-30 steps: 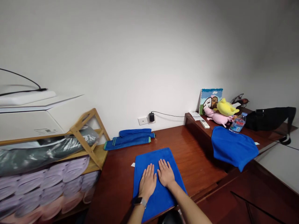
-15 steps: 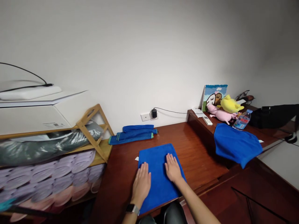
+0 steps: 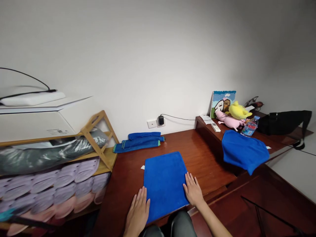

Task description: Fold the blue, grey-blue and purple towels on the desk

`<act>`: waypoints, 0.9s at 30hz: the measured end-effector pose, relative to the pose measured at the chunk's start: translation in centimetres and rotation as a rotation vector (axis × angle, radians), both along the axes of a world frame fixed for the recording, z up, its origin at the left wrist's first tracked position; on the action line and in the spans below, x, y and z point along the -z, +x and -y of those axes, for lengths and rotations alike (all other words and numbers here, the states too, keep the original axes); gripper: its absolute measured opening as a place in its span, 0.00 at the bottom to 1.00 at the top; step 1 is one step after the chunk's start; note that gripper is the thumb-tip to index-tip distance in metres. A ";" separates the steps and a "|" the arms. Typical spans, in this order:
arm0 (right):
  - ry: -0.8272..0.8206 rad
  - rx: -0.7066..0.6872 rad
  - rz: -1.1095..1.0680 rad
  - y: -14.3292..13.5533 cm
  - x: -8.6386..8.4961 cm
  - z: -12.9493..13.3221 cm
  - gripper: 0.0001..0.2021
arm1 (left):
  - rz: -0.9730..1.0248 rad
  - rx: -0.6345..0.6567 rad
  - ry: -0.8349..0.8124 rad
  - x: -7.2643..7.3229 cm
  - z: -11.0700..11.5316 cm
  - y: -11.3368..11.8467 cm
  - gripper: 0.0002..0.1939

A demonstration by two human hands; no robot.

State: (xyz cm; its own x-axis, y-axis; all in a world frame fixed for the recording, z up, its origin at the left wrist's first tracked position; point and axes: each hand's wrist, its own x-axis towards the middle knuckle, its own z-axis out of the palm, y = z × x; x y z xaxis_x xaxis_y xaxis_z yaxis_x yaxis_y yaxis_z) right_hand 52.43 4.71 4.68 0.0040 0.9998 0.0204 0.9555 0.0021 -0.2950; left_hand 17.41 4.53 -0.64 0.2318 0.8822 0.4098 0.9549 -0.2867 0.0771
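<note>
A blue towel (image 3: 165, 184) lies spread flat on the reddish-brown desk (image 3: 125, 177), a small white tag poking out at its left edge. My left hand (image 3: 138, 209) rests flat at the towel's lower left edge, fingers stretched out. At the right edge, my right hand (image 3: 194, 191) lies with fingers extended, partly on the cloth and partly over the wood. Neither hand grips anything. Folded blue towels (image 3: 140, 141) with green-trimmed edges lie at the back against the wall. Another blue towel (image 3: 243, 149) hangs over the front edge of the raised shelf on the right.
On the raised shelf (image 3: 209, 133) are a water bottle (image 3: 250, 126), pink and yellow plush toys (image 3: 229, 121), a remote (image 3: 215, 127), a picture (image 3: 223, 102) and a black bag (image 3: 283, 123). A charger cable runs from the wall socket. At left, a wooden rack (image 3: 98, 144) holds lilac and pink slippers.
Both hands have slid outward and toward me, from the towel's surface to its left and right edges. The towel stays spread out. The view has shifted slightly.
</note>
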 end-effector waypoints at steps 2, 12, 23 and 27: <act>0.055 -0.001 -0.012 -1.2 -0.3 -0.7 0.32 | 0.012 0.005 0.019 -1.2 -0.9 1.4 0.33; 0.066 -0.198 -0.102 -9.3 -1.3 -9.4 0.30 | 0.012 0.060 -0.128 -2.5 -9.5 10.1 0.31; -0.078 -0.019 -0.003 -1.2 -0.4 -10.2 0.32 | -0.010 -0.121 -0.104 -0.3 -7.1 1.3 0.34; -0.045 -0.037 -0.006 -1.4 -1.0 -10.8 0.33 | -0.008 -0.113 -0.033 -1.4 -8.7 0.4 0.34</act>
State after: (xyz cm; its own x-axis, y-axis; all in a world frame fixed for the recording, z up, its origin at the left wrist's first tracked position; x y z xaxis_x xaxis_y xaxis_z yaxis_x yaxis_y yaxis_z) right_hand 51.05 15.51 5.69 -0.0328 0.9992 -0.0246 0.9531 0.0238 -0.3018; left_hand 17.83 13.18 0.77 0.1335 0.9159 0.3786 0.9815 -0.1750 0.0774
